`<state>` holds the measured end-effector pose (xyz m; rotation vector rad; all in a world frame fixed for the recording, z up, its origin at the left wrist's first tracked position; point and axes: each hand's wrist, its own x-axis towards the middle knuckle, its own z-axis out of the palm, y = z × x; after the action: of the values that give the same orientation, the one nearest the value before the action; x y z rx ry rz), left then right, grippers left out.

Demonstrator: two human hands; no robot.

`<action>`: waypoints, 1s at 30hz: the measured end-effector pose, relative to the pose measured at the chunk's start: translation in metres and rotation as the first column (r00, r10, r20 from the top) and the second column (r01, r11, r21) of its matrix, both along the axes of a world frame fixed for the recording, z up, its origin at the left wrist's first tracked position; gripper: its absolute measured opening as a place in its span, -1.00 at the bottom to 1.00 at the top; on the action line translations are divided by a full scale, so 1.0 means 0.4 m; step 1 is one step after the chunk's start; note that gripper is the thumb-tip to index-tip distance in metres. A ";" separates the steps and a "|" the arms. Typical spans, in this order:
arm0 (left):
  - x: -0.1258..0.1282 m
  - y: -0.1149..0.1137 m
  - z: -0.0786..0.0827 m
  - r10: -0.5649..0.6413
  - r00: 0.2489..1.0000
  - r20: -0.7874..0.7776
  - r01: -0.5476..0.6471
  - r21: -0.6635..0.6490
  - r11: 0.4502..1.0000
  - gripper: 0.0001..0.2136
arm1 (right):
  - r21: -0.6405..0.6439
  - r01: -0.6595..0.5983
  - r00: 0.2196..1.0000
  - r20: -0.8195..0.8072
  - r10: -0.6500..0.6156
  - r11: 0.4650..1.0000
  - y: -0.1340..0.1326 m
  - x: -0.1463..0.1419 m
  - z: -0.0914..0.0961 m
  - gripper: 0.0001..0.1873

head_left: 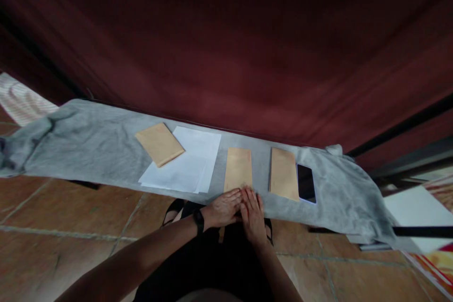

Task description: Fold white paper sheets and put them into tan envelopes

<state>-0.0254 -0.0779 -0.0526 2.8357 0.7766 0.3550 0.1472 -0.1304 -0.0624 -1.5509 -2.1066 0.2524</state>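
A brown paper envelope (239,165) lies upright on the grey cloth in front of me, its near end under my hands. My left hand (223,208) rests on that end with its fingers stretched out to the right. Beside it, my right hand (252,214) lies flat with fingers pointing forward; the fingertips of both hands meet. What is beneath the palms is hidden. A small brown strip (222,234) shows below my left hand; I cannot tell whether it belongs to the envelope.
White paper sheets (184,165) lie to the left, partly under another brown envelope (160,144). On the right are a stack of brown envelopes (284,173) and a phone (306,183). The grey cloth (95,146) covers a narrow table. A dark red curtain-like wall (226,56) rises behind.
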 end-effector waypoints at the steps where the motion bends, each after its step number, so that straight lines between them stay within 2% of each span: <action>1: -0.002 -0.004 -0.006 0.005 1.000 -0.005 -0.005 0.008 1.000 -0.40 | 0.017 -0.019 0.999 0.043 0.018 1.000 -0.003 0.003 0.000 -0.43; 6: -0.019 -0.016 0.004 -0.007 1.000 -0.003 0.007 0.011 1.000 -0.32 | 0.081 -0.070 0.981 0.185 0.054 0.994 -0.021 0.029 -0.014 -0.39; 11: -0.054 -0.036 0.016 0.028 1.000 0.004 -0.028 0.025 0.999 -0.27 | 0.101 -0.040 0.977 0.213 0.018 0.994 -0.029 0.049 -0.026 -0.36; 17: -0.091 -0.071 -0.004 0.165 0.986 -0.025 -0.163 0.064 0.985 -0.36 | 0.024 0.004 0.988 0.152 -0.008 1.000 -0.029 0.054 -0.014 -0.38; 24: -0.123 -0.099 -0.001 0.288 0.956 -0.053 -0.279 0.141 0.950 -0.37 | -0.003 0.086 0.996 0.033 -0.086 0.996 -0.045 0.072 -0.003 -0.46; 29: -0.121 -0.105 0.000 0.313 0.949 -0.037 -0.306 0.139 0.942 -0.40 | 0.027 0.167 0.986 -0.023 -0.166 0.986 -0.026 0.006 0.036 -0.43; 30: -0.119 -0.105 -0.002 0.319 0.947 -0.036 -0.311 0.140 0.940 -0.41 | 0.028 0.147 0.989 -0.026 -0.146 0.989 -0.017 -0.016 0.044 -0.42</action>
<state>-0.0731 -0.1199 -0.0534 2.8508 1.2716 0.3826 0.1409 -0.1371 -0.0449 -1.6679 -1.9582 0.1862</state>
